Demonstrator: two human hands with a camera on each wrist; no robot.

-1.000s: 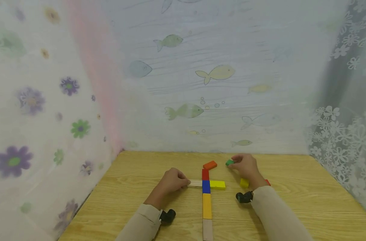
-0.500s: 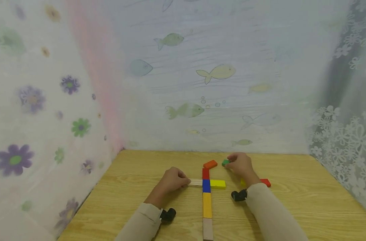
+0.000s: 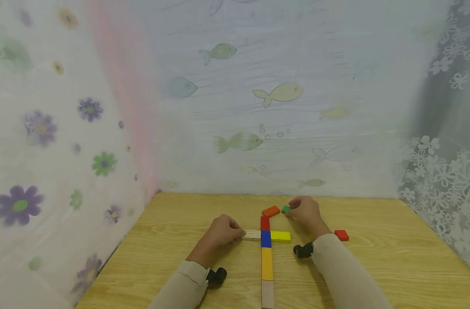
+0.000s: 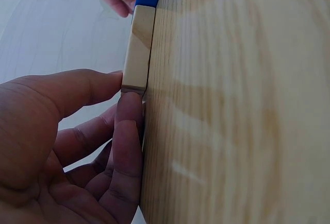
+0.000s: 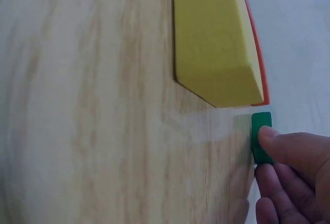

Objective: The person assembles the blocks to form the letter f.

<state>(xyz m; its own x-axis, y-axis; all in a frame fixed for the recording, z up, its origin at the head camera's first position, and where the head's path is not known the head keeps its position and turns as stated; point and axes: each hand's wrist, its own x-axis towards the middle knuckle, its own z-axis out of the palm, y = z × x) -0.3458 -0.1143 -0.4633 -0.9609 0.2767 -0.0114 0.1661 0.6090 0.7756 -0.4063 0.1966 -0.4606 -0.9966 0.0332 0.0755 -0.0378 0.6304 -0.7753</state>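
Observation:
At the left arm of a cross of toy blocks, my left hand holds the outer end of a plain wooden block by thumb and fingertip. That block meets a blue block in the middle. Opposite lies a yellow block; beyond the blue one is a red block, and an orange block slants off its far end. My right hand pinches a small green block between thumb and finger, just right of the orange block.
Nearer me, an amber block and a bare wood block continue the column. A red block lies right of my right wrist, and another yellow block is mostly hidden behind that wrist. A fish-printed curtain hangs behind the table.
My right hand has carried the green block leftward, close to the orange block. The red block at the right has come into fuller view. My left hand has stayed in place.

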